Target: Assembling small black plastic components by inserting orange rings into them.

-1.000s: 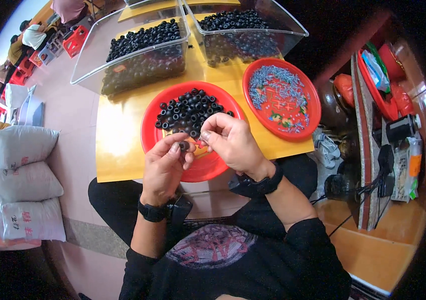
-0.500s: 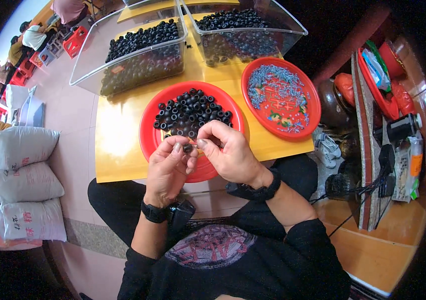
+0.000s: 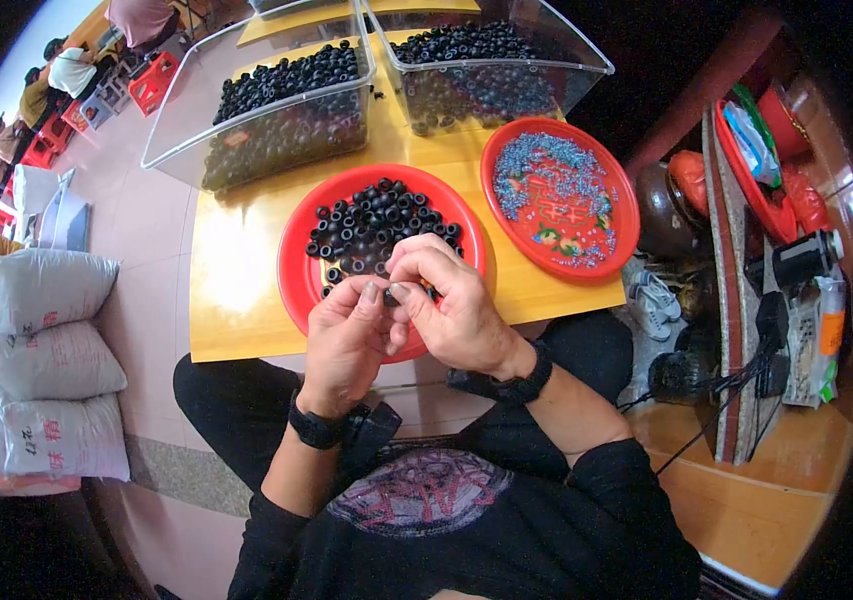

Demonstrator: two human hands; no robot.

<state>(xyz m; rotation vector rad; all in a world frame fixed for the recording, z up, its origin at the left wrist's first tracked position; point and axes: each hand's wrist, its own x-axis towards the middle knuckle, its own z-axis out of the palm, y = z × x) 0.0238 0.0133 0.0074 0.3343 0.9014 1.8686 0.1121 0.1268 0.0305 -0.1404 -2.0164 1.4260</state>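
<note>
Lying one above another at the far left, bulging white sacks [image 3: 52, 365] keep well apart from the glossy yellow table [image 3: 222, 340], perhaps to leave the knees free. On its far side, a transparent plastic box [image 3: 187, 125] stands full of small black ring-shaped pieces, its high walls likely keeping that bulk supply from rolling off. Nearer the person, the round red plastic plate [image 3: 295, 270] carries a looser heap of black rings [image 3: 382, 220]; its raised rim seems suited to stopping strays, close under the fingers.

Above the plate's near part, the left hand [image 3: 352, 335] pinches one dark ring [image 3: 390, 297] between thumb and fingertips with hardly a gap, probably to steady it. The right hand [image 3: 462, 315] meets it there, thumb and forefinger drawn close together at the ring; whether they grip anything of their own is hidden, so I cannot tell.

Farther right, a second transparent box [image 3: 582, 50] holds more black rings behind a second red plate [image 3: 627, 205], patterned and scattered with tiny bluish pieces [image 3: 552, 165], set apart presumably so the two sorts stay unmixed, on the right hand's side.
</note>
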